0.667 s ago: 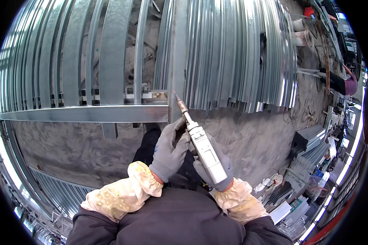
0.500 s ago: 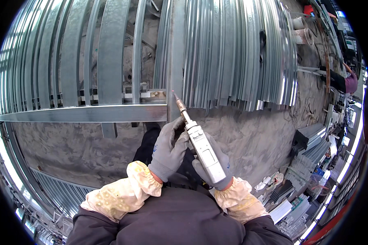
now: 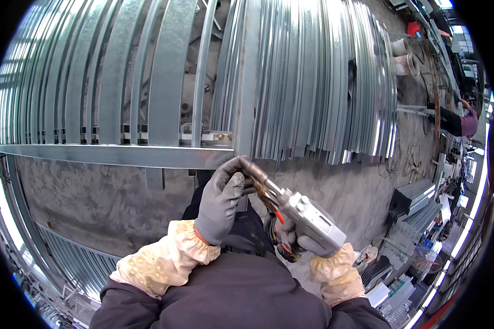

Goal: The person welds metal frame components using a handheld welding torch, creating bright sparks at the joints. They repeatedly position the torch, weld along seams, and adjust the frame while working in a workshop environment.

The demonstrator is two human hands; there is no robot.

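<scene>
A silver, box-bodied welding gun (image 3: 316, 222) with a brownish nozzle tilts up and to the left in front of my body. My right hand (image 3: 308, 244), in a grey glove, is wrapped round its body from below, and the gun hides part of the fingers. At the nozzle end, my gloved left hand (image 3: 217, 204) has its fingers curled round the tip. Red and dark cables (image 3: 280, 233) show beneath the gun. Just beyond the left fingertips is the corner of a metal frame (image 3: 175, 157), where its front bar meets a long upright bar (image 3: 248, 82).
Flat metal bars (image 3: 173, 71) lie across the frame at the left. A wide stack of metal profiles (image 3: 313, 82) lies to the right. Further right are buckets (image 3: 405, 64), more metal stock (image 3: 417, 197) and a person (image 3: 461, 120) in a purple top.
The welding gun has moved right and tilted further left, its tip drawn back from the frame corner. My left hand has gone from beside the gun to its nozzle tip.
</scene>
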